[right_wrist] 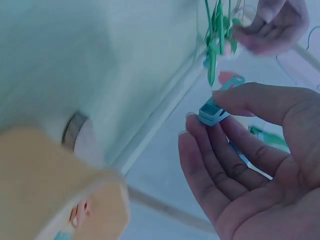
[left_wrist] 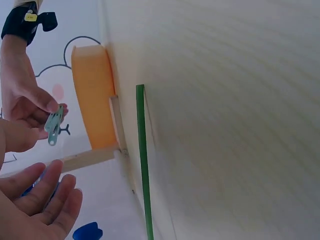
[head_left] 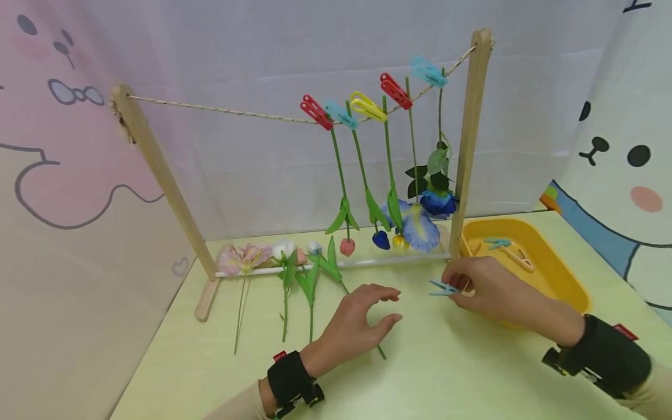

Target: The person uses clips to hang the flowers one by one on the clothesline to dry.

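Observation:
My right hand pinches a light blue clothespin between thumb and fingertips, beside the yellow tray. The same clothespin shows in the right wrist view, held at the thumb's tip. My left hand holds nothing, its fingers and thumb spread apart over the table. Under it runs the green stem of a tulip lying on the table; the left wrist view also shows this stem. Further left lie a pink flower, a white flower and another tulip.
Behind the hands, a rope spans two wooden posts. Red, blue and yellow clothespins fix several flowers on it, heads down, including a blue iris. The yellow tray at right holds more clothespins.

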A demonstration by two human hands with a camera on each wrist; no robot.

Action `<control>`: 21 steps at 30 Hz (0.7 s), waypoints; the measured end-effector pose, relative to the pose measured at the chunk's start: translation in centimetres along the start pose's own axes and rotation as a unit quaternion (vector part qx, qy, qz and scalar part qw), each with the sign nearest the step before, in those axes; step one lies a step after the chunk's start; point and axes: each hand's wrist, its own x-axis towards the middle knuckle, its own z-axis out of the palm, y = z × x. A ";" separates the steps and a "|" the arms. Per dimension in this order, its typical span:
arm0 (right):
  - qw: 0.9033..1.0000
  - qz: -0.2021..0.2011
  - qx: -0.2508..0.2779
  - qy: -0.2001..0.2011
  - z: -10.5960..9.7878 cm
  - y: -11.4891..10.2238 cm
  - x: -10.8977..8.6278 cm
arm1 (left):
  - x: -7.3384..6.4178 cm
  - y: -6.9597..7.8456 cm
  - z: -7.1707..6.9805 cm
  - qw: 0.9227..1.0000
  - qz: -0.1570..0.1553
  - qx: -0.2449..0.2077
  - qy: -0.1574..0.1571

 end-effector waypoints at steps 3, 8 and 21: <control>0.999 -0.033 0.014 -0.003 0.8 -1.1 0.1 | 0.3 0.3 0.5 1.000 -0.002 0.004 -0.008; 0.996 -0.081 0.022 0.004 1.8 -2.1 0.5 | 0.4 0.6 0.6 1.000 -0.007 -0.004 -0.010; 0.990 -0.118 0.071 -0.005 3.8 -3.6 1.7 | -0.5 0.1 -0.1 0.999 -0.020 -0.041 0.016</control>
